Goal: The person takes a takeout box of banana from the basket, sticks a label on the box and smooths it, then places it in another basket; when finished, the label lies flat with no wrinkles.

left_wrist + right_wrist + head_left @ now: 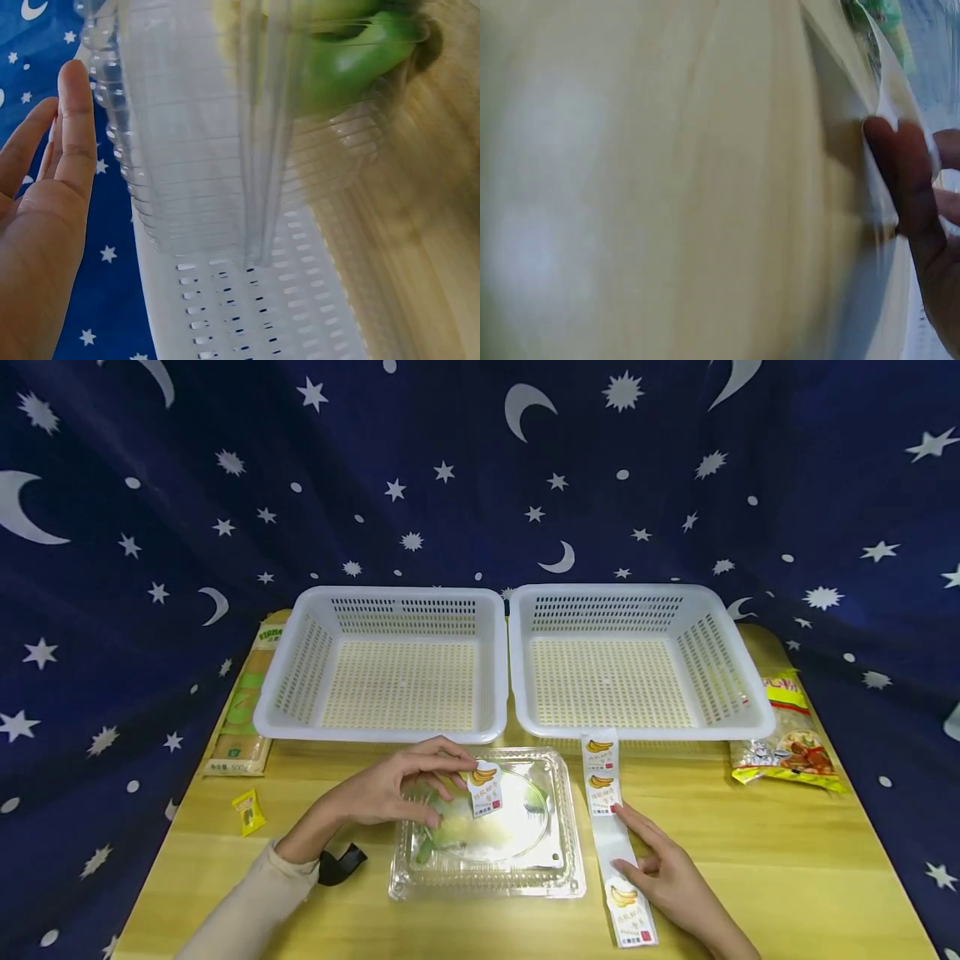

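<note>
A clear lidded plastic box (517, 852) sits on the table with green produce (352, 64) inside, shaped like a pepper. Over its lid my left hand (401, 781) hovers, thumb apart from the fingers, and the index fingertip touches a white banana label (485, 789). Whether that label also touches the lid I cannot tell. To the right of the box, my right hand (667, 868) pinches a strip of banana labels (611, 839) between thumb and fingers. One stretch of backing between the strip's labels is bare. In the right wrist view the strip (892, 82) stands edge-on beside the thumb.
Two white perforated baskets (495, 727) (637, 732) stand side by side at the back. Left of them lies a long noodle packet (243, 710), with a small yellow sachet (249, 812) in front. A printed food bag (791, 735) lies by the right edge. A starred blue cloth (465, 468) hangs behind.
</note>
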Motion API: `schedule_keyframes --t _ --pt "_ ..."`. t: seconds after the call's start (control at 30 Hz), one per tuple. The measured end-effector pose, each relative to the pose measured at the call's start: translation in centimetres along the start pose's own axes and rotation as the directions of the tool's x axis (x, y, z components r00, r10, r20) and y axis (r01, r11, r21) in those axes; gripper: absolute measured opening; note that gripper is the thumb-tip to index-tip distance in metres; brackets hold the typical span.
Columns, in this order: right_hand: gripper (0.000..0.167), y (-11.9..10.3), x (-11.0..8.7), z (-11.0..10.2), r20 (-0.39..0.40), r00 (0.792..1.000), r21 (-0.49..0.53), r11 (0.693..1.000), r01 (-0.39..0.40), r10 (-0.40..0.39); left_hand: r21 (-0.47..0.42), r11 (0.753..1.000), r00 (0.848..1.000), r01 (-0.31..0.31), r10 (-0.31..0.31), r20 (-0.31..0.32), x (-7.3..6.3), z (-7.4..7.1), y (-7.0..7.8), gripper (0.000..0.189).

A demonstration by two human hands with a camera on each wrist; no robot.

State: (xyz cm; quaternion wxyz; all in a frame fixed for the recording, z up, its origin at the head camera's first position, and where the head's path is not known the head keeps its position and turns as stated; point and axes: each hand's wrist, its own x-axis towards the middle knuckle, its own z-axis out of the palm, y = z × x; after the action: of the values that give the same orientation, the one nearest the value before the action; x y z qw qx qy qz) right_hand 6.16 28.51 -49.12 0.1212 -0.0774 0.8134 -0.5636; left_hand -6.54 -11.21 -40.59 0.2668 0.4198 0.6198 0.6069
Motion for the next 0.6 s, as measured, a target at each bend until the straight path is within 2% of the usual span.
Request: schedule_keyframes --t 0.1,0.3,0.37,0.53,0.6 --pt "0.075 -0.3 0.1 0.4 -0.04 0.999 -0.148 0.989 0.017 -0.023 -0.008 1.0 1.0 0.009 -0.009 -0.007 -0.2 -0.1 -0.4 0.071" --pt "0.077 -0.9 0.3 1.0 -0.075 0.997 -0.336 0.942 -0.015 -0.011 -0.019 0.999 0.999 0.038 -0.037 0.023 -0.3 -0.1 -0.6 0.067" --pt "0.076 -1.1 0.2 1.2 -0.093 0.995 -0.439 0.898 -0.017 -0.027 -0.031 0.998 0.998 0.048 -0.046 0.05 -0.2 0.0 -0.7 0.063" --pt "0.071 -1.6 -0.1 1.4 -0.143 0.982 -0.655 0.756 -0.002 -0.121 -0.026 0.997 0.992 0.071 -0.068 0.102 -0.1 0.2 -0.7 0.058" --pt "0.068 -1.8 0.0 1.4 -0.155 0.975 -0.668 0.744 0.014 -0.158 -0.007 0.997 0.991 0.082 -0.081 0.108 0.0 0.2 -0.7 0.057"
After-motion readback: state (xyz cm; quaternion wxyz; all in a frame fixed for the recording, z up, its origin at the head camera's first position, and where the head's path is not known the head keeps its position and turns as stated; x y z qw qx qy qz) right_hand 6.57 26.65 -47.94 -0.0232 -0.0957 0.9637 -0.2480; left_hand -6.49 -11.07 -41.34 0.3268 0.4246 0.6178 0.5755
